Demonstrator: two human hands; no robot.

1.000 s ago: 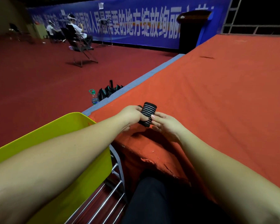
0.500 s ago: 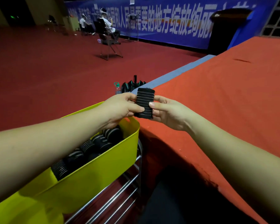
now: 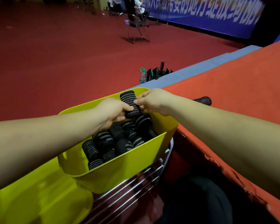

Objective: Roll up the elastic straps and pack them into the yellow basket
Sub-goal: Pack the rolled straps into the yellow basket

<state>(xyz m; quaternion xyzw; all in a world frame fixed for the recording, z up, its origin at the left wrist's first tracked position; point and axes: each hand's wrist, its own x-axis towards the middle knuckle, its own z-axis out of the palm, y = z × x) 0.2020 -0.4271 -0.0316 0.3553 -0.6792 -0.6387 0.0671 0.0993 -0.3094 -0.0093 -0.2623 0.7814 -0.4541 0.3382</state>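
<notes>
A rolled black elastic strap with thin pale stripes (image 3: 130,102) is held over the far end of the yellow basket (image 3: 128,160). My left hand (image 3: 111,110) grips the roll from the left, and my right hand (image 3: 153,101) pinches it from the right. Several rolled straps (image 3: 113,139) lie packed inside the basket below. Another black strap (image 3: 203,100) lies on the orange table behind my right forearm, partly hidden.
The basket sits on a metal wire rack (image 3: 136,191), with a second yellow container (image 3: 39,204) at lower left. The orange-covered table (image 3: 233,94) runs along the right. A water bottle (image 3: 142,76) and a black bag (image 3: 158,71) stand on the red floor beyond.
Both hands carried the rolled strap left from over the table edge to above the basket's far end. The view swung left and down, bringing the basket's contents into sight.
</notes>
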